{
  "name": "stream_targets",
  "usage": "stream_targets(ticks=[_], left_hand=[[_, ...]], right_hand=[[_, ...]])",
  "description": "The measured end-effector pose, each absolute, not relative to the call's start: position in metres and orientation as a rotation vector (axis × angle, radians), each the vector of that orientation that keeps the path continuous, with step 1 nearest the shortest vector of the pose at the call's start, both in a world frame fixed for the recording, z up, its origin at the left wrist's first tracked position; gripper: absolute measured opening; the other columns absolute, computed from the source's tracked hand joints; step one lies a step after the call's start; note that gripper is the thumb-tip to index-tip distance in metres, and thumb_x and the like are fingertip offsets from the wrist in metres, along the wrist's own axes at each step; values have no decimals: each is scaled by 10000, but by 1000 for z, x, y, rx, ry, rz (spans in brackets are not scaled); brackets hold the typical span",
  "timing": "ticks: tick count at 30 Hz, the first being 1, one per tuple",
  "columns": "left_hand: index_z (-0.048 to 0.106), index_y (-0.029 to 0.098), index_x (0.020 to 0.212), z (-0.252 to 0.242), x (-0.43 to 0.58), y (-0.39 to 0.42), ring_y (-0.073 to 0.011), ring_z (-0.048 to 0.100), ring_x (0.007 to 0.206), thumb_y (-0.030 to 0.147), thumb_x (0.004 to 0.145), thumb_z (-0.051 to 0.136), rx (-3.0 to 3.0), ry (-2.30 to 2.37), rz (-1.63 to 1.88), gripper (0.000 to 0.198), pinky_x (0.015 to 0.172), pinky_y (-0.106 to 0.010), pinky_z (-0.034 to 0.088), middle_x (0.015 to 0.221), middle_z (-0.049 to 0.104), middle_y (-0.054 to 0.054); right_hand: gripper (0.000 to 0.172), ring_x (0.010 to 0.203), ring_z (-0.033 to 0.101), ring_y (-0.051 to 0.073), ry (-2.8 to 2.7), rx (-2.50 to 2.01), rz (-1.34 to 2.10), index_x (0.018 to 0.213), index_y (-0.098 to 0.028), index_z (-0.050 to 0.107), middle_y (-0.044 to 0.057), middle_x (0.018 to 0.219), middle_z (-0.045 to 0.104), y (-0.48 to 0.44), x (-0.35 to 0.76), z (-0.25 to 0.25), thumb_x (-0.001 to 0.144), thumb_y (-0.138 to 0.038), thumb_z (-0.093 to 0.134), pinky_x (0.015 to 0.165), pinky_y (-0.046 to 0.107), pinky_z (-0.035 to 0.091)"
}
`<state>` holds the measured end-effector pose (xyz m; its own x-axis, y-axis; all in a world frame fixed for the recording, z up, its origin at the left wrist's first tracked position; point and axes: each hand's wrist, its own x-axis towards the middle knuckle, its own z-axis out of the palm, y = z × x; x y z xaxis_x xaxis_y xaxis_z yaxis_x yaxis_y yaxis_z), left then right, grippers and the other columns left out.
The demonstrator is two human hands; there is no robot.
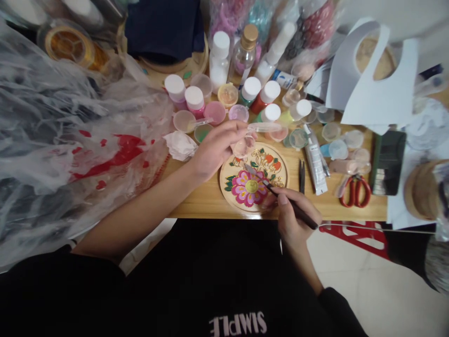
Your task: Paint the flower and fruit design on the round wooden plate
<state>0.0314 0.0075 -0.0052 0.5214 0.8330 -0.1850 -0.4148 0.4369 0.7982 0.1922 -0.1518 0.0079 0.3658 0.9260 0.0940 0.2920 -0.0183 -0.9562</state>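
A round wooden plaque (277, 180) lies near the table's front edge, painted with a pink flower, green leaves and orange fruit inside gold outlines. My right hand (294, 217) is closed around a dark-handled brush (280, 196) whose tip rests on the flower's upper petals. My left hand (217, 147) hovers over the plaque's upper left edge, its fingers pinched on a small clear cup (243, 146). A clear pipette (264, 127) sticks out to the right from the same hand.
Paint bottles with white caps (250, 89) and small pots of colour (214, 112) crowd the back. Tweezers (301, 175), a glue tube (315, 161), red scissors (355, 191), a dark box (387, 161). Paint-stained plastic sheet (70, 140) at left, crumpled tissue (180, 145).
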Motion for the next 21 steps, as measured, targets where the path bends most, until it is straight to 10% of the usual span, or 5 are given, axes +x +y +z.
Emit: stream_targets(ticks=[21], left_hand=[[684,198,841,-6,31,7,-111,689,768,371,967,651,856,653,841,217,651,-224,541,812,703,4]], right_hand=[[171,567,685,110,-1206,-1588,680,1001,-273,808,-43,670,741,-150,191,16,946,-180,676,534,236,566]])
